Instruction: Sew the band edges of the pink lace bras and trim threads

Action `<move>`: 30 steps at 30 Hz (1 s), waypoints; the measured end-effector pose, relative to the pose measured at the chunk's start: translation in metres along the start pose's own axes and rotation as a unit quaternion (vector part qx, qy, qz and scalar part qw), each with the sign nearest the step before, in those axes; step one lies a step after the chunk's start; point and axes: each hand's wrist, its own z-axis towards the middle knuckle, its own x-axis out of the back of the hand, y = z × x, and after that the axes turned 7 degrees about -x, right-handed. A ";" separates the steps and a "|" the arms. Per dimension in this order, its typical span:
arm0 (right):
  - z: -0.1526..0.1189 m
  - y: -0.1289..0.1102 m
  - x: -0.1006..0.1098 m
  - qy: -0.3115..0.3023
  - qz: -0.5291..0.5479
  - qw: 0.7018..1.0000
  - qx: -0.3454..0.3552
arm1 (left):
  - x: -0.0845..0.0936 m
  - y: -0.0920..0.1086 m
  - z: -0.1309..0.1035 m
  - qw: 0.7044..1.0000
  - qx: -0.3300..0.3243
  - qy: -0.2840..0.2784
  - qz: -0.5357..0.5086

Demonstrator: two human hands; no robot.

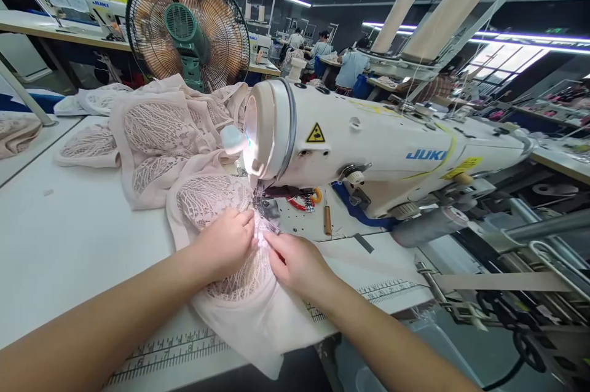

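Observation:
A pale pink lace bra (207, 198) lies under the needle area of a white sewing machine (382, 128), its lower part draping over the table's front edge. My left hand (230, 241) is closed on the bra's lace, just in front of the presser foot (259, 195). Close by on the right, my right hand (297, 260) pinches the edge of the same bra with thumb and fingers. The machine's lamp lights the fabric between both hands. Behind it, a pile of similar pink lace bras (157, 128) rests against the machine's left side.
An awl with a wooden handle (327, 220) and a red ring-shaped item (300, 203) lie beneath the machine arm. A ruler tape (170, 352) runs along the front edge. A large fan (187, 26) stands behind the pile. Several people work at machines farther back.

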 end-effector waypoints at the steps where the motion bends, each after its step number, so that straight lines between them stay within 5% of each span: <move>1: 0.001 0.000 0.000 -0.004 -0.013 1.000 0.000 | 0.000 0.001 0.001 1.000 -0.001 -0.006 0.011; 17: 0.007 -0.017 0.015 -0.057 -0.148 0.987 -0.023 | 0.001 0.008 0.009 0.998 -0.023 0.017 0.053; 30: 0.011 -0.032 0.028 -0.081 -0.192 0.976 -0.057 | -0.003 0.000 0.012 0.999 0.041 -0.028 0.021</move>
